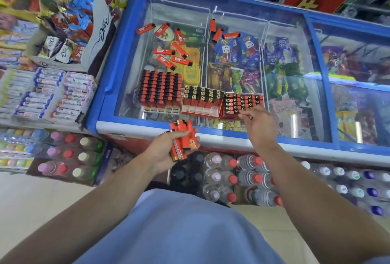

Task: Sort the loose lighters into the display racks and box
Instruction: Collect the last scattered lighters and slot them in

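Head view shows the left hand (168, 149) gripping a bundle of lighters (183, 140) while the right hand (256, 124), fingers loose and empty, hovers at the box (242, 104) — a careless nudge could topple its packed rows.

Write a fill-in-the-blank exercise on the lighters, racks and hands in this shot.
1. The bundle of lighters is held in the ____ hand.
2. The right hand reaches over the red ____.
3. The loose lighters lie on the freezer's ____ lid.
Missing: left; box; glass
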